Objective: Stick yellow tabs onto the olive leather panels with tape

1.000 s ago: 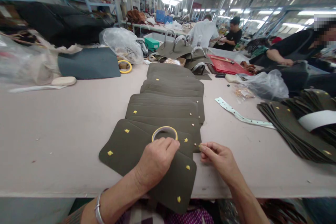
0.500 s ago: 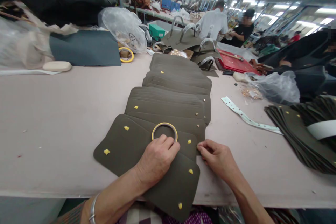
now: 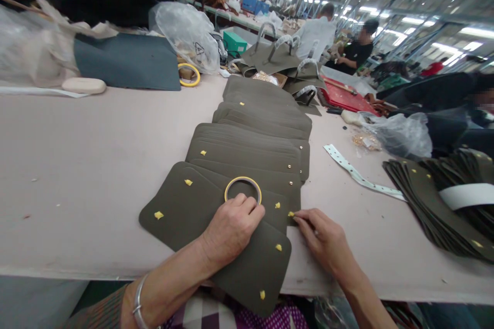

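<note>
My left hand [image 3: 235, 223] is closed on a roll of yellow tape [image 3: 243, 181], resting over dark olive panels. Beneath it lies a panel with rounded corners [image 3: 177, 205], bearing bits of yellow tape near its edges; one end overhangs the table's front edge. At the right side of the overlapping panels [image 3: 247, 141], my right hand [image 3: 322, 234] pinches thumb and forefinger at a small piece of yellow tape [image 3: 291, 214] on a panel's edge. Small metal studs show along the right side of several panels.
On the right are a banded stack of olive panels [image 3: 417, 190], a pale perforated strip [image 3: 357, 172] and a clear plastic bag [image 3: 411, 133]. Behind lie pieces with handles [image 3: 270, 56] and a red sheet [image 3: 349, 95]. Another tape roll [image 3: 196, 77] sits back left. Two people work beyond.
My right hand has drawn slightly right, so the yellow tape piece at its fingertips now shows. My left hand stays on the tape roll. The view has shifted slightly.
</note>
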`<state>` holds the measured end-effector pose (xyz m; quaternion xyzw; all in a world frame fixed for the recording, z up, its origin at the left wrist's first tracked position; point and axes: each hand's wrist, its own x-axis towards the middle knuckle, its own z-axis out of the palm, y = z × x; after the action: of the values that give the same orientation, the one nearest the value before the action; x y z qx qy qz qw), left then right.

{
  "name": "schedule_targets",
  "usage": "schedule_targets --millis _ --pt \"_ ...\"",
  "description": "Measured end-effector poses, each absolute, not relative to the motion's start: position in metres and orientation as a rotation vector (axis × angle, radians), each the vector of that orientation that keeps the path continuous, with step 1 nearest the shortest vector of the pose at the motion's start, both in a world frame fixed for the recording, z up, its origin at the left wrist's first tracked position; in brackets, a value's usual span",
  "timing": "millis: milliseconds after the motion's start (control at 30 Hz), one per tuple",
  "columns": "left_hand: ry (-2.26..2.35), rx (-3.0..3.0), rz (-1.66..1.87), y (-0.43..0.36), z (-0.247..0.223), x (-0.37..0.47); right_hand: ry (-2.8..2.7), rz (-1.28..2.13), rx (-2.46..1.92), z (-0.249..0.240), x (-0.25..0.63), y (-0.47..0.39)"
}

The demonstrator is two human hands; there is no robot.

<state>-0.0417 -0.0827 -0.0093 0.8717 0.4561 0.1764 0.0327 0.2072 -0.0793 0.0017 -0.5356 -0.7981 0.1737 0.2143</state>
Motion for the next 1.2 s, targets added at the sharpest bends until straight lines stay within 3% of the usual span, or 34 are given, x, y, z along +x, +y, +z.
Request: schedule_targets --millis 167,500,733,933,1200 --pt "1.406 2.682 0.536 -0.084 -0.009 -0.041 -2.459 0.286 -1.422 0.0 0.201 -0.075" --pt "1.59 2.583 0.785 -0.077 -0.004 -0.048 -1.995 0.477 -1.855 -0.003 0.185 -0.071" --pt "1.482 2.527 0.961 -0.079 -0.005 -0.056 -2.105 0.955 -1.695 0.02 0.194 -0.083" --pt "1.239 2.434 1.186 -0.086 0.005 -0.057 -1.736 0.718 -1.609 0.025 0.196 -0.094" --pt "1.208 2.443 1.031 -0.102 0.023 -0.041 -2.01 0.452 -1.093 0.03 0.155 -0.108"
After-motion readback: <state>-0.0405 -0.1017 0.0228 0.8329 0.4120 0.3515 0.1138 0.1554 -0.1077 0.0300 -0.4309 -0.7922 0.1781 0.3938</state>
